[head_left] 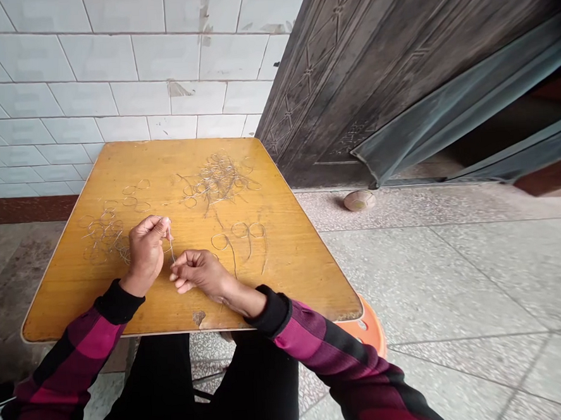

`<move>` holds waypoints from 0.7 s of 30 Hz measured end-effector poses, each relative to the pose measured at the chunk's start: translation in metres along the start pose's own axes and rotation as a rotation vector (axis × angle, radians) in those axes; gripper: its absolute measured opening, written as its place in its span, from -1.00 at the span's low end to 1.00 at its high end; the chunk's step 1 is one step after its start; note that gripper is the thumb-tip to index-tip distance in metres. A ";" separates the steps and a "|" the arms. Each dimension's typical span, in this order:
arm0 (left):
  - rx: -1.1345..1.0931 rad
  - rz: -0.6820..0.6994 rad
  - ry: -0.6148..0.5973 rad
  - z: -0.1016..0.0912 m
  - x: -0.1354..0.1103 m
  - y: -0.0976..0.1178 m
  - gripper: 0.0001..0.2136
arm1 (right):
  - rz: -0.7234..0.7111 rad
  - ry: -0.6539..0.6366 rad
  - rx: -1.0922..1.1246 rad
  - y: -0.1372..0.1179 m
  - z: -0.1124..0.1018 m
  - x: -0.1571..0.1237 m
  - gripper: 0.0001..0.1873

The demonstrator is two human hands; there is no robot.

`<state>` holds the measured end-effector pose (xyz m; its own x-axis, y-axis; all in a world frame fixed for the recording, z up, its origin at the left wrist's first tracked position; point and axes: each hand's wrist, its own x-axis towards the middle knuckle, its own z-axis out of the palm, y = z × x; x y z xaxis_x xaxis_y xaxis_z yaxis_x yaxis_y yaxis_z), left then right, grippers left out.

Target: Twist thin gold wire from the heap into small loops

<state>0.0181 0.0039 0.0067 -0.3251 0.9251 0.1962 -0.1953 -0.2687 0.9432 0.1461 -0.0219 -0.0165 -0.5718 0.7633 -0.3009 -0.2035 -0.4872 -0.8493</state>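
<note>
Magenta sleeves (81, 336) angle inward, hands (146, 253) (197, 272) pinching a thin wire (171, 248).

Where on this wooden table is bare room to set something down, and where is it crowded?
Bare wood lies right of the wire loops, toward the right edge, and in the far left corner, beyond the small rings. It is crowded at the wire tangle and the pile beside the left hand.
</note>
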 end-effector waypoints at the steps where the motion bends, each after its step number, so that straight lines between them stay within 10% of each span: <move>1: -0.008 0.000 0.007 -0.001 0.002 0.001 -0.72 | 0.026 -0.007 0.004 0.003 0.000 -0.001 -0.66; 9: 0.021 0.142 0.025 -0.011 0.010 0.006 -0.74 | 0.164 -0.375 -0.590 -0.016 -0.005 -0.040 -0.81; 14: 0.150 0.210 -0.102 -0.010 -0.001 -0.003 -0.84 | -0.596 0.211 -1.172 -0.063 0.000 -0.035 -0.81; 21: 0.191 0.262 -0.132 -0.008 -0.007 -0.006 -0.83 | -0.438 0.206 -1.179 -0.054 0.014 0.001 -0.76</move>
<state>0.0141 -0.0036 -0.0022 -0.2167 0.8614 0.4593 0.0593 -0.4580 0.8870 0.1456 -0.0009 0.0348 -0.4814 0.8669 0.1293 0.5441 0.4112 -0.7314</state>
